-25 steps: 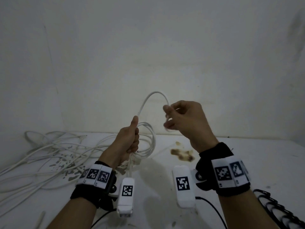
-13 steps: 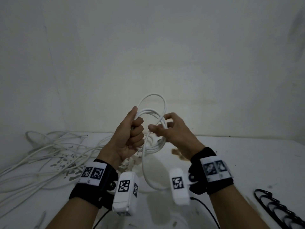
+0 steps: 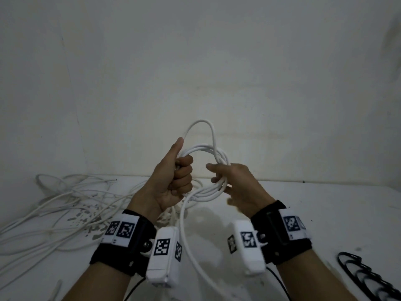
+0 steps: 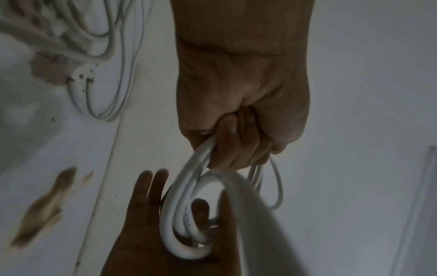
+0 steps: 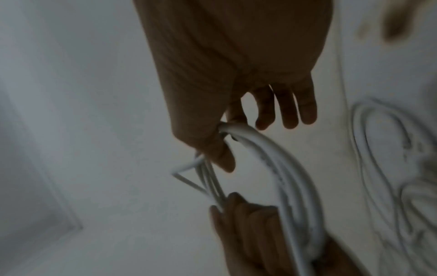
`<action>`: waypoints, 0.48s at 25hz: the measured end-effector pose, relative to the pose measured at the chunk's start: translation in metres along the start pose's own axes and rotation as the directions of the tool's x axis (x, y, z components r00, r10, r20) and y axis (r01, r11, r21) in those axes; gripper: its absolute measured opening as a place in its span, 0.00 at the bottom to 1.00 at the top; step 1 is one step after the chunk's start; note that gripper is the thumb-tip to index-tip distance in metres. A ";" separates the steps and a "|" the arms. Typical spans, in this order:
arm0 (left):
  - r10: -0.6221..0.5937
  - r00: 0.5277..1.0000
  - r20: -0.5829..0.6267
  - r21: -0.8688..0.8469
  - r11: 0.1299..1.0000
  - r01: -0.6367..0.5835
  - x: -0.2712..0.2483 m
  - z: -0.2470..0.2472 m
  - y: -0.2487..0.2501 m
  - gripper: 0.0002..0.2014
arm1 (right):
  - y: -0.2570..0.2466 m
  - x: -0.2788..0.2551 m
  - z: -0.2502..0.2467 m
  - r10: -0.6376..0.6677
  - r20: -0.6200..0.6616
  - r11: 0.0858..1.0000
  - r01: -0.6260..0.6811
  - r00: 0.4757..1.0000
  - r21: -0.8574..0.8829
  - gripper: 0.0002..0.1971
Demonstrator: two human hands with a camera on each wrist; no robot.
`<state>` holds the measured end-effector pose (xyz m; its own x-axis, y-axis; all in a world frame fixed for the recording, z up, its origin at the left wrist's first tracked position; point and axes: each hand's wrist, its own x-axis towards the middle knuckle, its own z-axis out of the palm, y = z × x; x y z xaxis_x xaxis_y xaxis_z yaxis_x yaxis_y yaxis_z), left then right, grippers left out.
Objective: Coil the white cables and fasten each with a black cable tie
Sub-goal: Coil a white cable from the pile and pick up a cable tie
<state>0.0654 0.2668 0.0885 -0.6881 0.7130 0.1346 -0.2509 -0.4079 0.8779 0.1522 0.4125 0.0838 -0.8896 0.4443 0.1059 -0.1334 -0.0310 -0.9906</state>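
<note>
Head view: left hand point(image 3: 173, 181) fist clamped round white cable coil point(image 3: 208, 170), anchoring loops; right hand point(image 3: 234, 183) thumb and forefinger pinch opposite side, other fingers spread, guiding next loop.

White cable coil point(image 3: 208, 170), black ties point(image 3: 366, 276), white table point(image 3: 325, 205).

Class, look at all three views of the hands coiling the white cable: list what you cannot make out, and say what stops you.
1. Head view: the cable's free end runs off the bottom edge past the coil.
2. Head view: black cable ties are cut by the corner, so no count.
3. Left wrist view: the left hand covers the gripped turns.
4. Right wrist view: motion blur and dim light smear the right hand and the loose cables on the table.
</note>
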 end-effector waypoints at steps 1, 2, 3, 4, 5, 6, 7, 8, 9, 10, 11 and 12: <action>-0.016 1.000 0.002 -0.022 1.000 0.016 0.001 -0.001 0.001 0.28 | -0.005 -0.002 -0.001 0.083 0.107 0.980 -0.101 0.991 0.171 0.08; -0.026 1.000 0.000 -0.026 0.999 0.026 0.001 -0.002 0.000 0.28 | -0.007 -0.003 -0.001 0.124 0.184 0.943 -0.173 0.975 0.284 0.11; -0.031 1.000 -0.004 -0.012 0.999 0.031 0.002 -0.003 0.001 0.28 | -0.007 -0.002 -0.001 0.138 0.220 0.906 -0.213 0.966 0.366 0.14; -0.037 0.999 -0.013 0.006 0.999 0.037 0.002 -0.006 0.003 0.28 | -0.008 0.000 -0.004 0.156 0.205 0.876 -0.231 0.966 0.424 0.16; -0.044 0.999 -0.025 0.025 0.999 0.045 0.002 -0.011 0.007 0.28 | -0.008 0.004 -0.011 0.176 0.141 0.856 -0.222 0.974 0.468 0.16; -0.056 0.997 -0.047 0.044 0.997 0.058 0.000 -0.017 0.011 0.27 | -0.008 0.008 -0.019 0.196 0.048 0.856 -0.195 0.979 0.479 0.15; -0.066 0.995 -0.077 0.069 0.995 0.071 -0.001 -0.025 0.014 0.27 | -0.008 0.011 -0.029 0.206 -0.024 0.879 -0.174 0.978 0.445 0.16; -0.066 0.992 -0.109 0.099 0.992 0.077 -0.002 -0.032 0.016 0.27 | -0.010 0.014 -0.038 0.205 -0.055 0.909 -0.170 0.977 0.381 0.19; -0.059 0.988 -0.145 0.130 0.988 0.078 -0.002 -0.038 0.016 0.26 | -0.013 0.016 -0.045 0.191 -0.056 0.935 -0.165 0.980 0.314 0.21; -0.051 0.983 -0.179 0.158 0.984 0.080 -0.002 -0.042 0.014 0.26 | -0.014 0.017 -0.050 0.180 -0.052 0.948 -0.159 0.982 0.276 0.23; -0.042 0.979 -0.200 0.178 0.981 0.078 -0.001 -0.045 0.012 0.26 | -0.016 0.019 -0.055 0.173 -0.059 0.950 -0.150 0.983 0.275 0.23; -0.032 0.976 -0.215 0.193 0.978 0.074 0.000 -0.048 0.010 0.26 | -0.018 0.019 -0.057 0.162 -0.075 0.951 -0.136 0.984 0.277 0.23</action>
<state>0.0304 0.2354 0.0758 -0.8099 0.5866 0.0050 -0.1651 -0.2362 0.9576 0.1626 0.4727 0.0984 -0.8639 0.4996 -0.0632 -0.1271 -0.3378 -0.9326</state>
